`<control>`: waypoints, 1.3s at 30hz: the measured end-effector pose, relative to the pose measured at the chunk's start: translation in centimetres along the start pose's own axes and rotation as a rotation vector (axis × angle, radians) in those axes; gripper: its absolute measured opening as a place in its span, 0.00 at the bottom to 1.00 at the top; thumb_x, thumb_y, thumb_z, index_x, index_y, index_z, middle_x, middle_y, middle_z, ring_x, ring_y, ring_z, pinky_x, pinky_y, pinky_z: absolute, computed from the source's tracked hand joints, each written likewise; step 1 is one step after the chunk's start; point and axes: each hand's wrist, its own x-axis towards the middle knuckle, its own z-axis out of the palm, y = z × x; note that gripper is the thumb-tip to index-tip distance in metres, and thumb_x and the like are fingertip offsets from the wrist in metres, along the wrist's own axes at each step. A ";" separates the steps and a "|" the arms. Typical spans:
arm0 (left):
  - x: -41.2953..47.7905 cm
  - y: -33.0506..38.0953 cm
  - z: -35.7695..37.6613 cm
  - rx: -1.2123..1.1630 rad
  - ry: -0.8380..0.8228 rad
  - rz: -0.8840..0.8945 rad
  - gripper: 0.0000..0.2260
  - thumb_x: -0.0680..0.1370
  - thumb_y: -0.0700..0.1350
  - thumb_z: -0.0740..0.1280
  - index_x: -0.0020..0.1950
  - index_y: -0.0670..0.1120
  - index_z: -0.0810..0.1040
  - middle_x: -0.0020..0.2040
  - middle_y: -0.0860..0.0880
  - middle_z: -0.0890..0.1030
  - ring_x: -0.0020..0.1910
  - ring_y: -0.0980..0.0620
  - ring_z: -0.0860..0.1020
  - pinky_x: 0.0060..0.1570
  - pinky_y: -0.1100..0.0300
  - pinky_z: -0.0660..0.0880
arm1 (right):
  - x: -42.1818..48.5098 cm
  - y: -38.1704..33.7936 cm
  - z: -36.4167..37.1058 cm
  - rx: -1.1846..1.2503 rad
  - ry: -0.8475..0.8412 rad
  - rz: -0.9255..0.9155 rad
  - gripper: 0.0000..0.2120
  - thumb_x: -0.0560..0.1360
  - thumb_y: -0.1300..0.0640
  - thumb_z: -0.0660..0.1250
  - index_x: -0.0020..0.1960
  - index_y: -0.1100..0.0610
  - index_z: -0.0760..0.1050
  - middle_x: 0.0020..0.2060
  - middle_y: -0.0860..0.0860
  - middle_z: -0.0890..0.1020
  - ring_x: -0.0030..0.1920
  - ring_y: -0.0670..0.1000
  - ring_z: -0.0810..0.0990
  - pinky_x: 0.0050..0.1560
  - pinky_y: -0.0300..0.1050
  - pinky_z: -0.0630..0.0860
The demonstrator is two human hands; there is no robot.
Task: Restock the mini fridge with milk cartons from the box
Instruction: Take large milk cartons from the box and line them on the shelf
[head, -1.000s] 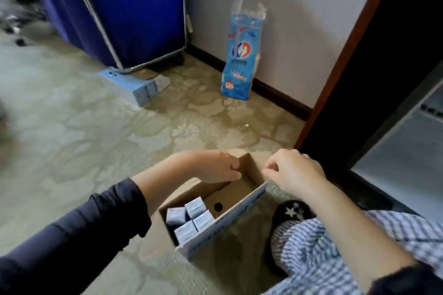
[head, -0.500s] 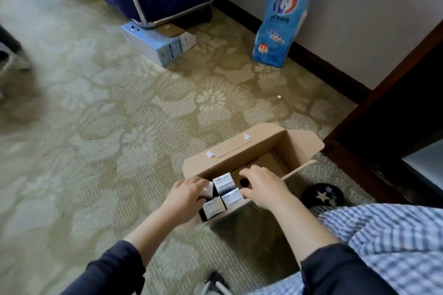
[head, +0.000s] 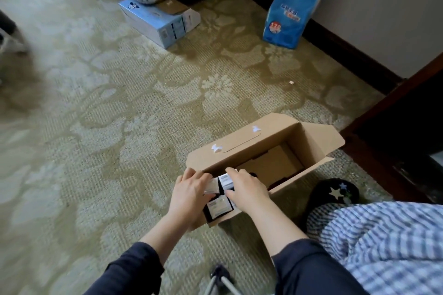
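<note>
Head view, one frame.

- Cardboard box [head: 242, 151]: open on the patterned carpet [head: 100, 108], flaps up. The end beyond the fingertips shows bare cardboard floor.
- Left hand [head: 189, 191]: reaches into the near end of the box. Its fingers [head: 203, 178] lie bent over the top of a second carton [head: 212, 185]. Thumb hidden; cannot tell whether this is a grip or only a touch.
- Right hand [head: 249, 190]: also in the near end, just beside the left. Its fingers [head: 231, 171] curl round the far edge of a milk carton [head: 226, 181], with the thumb at the carton's near edge, so the carton is pinched.
- Milk carton stands upright in the box, between the two sets of fingertips.
- Third carton [head: 219, 207]: upright, just below the right thumb, at the box's near wall, untouched.
- Well beyond the fingers: flat blue box [head: 155, 20] on the carpet; tall blue package [head: 292, 5] against the wall.
- Right of the right hand: dark slipper with stars [head: 335, 193], outside the box.
</note>
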 end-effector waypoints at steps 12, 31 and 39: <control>0.0 0.7 0.6 0.262 0.068 0.021 0.18 0.61 0.60 0.75 0.38 0.48 0.76 0.29 0.51 0.81 0.42 0.49 0.80 0.55 0.51 0.62 | 2.2 -0.1 0.2 -0.092 0.062 -0.020 0.16 0.77 0.54 0.65 0.63 0.57 0.67 0.58 0.56 0.73 0.60 0.60 0.76 0.51 0.51 0.74; 0.4 4.8 -9.8 -0.148 0.158 0.241 0.12 0.78 0.51 0.62 0.59 0.48 0.73 0.54 0.50 0.80 0.41 0.51 0.76 0.33 0.63 0.70 | -6.9 4.4 -12.9 0.315 0.327 0.024 0.12 0.74 0.49 0.69 0.50 0.56 0.73 0.43 0.50 0.76 0.45 0.51 0.75 0.42 0.44 0.70; 0.1 14.6 -17.4 -0.153 0.252 0.549 0.16 0.75 0.57 0.56 0.59 0.52 0.69 0.54 0.53 0.78 0.43 0.48 0.80 0.36 0.53 0.77 | -17.8 7.2 -19.1 0.158 0.641 0.070 0.12 0.74 0.46 0.68 0.53 0.52 0.73 0.45 0.49 0.77 0.45 0.51 0.76 0.37 0.44 0.68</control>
